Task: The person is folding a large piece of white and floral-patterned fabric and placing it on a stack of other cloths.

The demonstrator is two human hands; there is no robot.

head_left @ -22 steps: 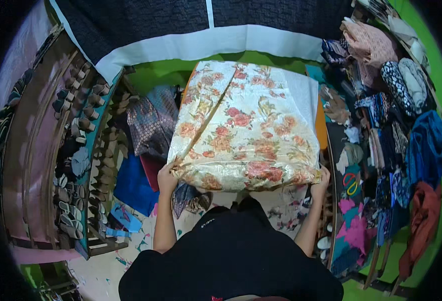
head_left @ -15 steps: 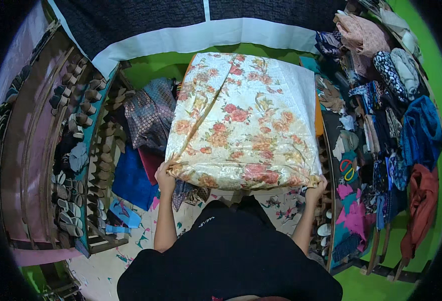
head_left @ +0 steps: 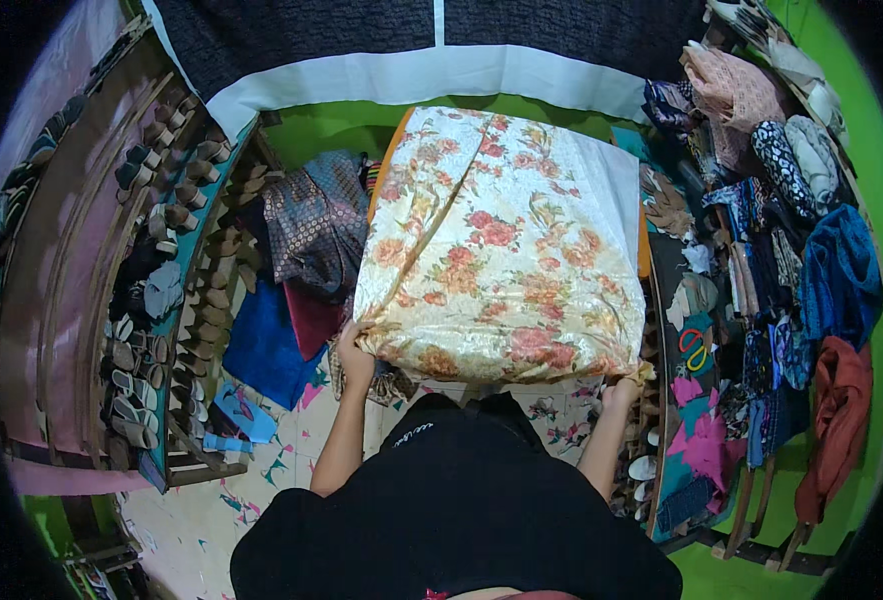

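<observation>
A cream cloth with red and orange flowers (head_left: pixel 481 255) lies spread over a block with orange sides (head_left: pixel 645 245), most of which it hides. Its near edge bulges over the front, and a long crease runs down its left part. My left hand (head_left: pixel 354 350) is closed on the near left corner, where the fabric is bunched. At the near right, my right hand (head_left: pixel 619 393) is closed on the cloth's edge, just beside a gathered, twisted corner (head_left: pixel 644 373). The fingertips of both hands are partly hidden in the fabric.
Racks of shoe lasts and shoes (head_left: pixel 141 400) stand at left. A patterned cloth (head_left: pixel 316 225) and a blue cloth (head_left: pixel 269 345) lie beside the block. On the right bench are scissors (head_left: pixel 694 350), pink scraps (head_left: pixel 706 445) and heaped clothes. Scraps (head_left: pixel 276 470) litter the floor.
The whole view has shifted, with the cloth now a little farther right in it. My right hand has moved slightly left and nearer relative to the gathered corner. My left hand keeps its hold.
</observation>
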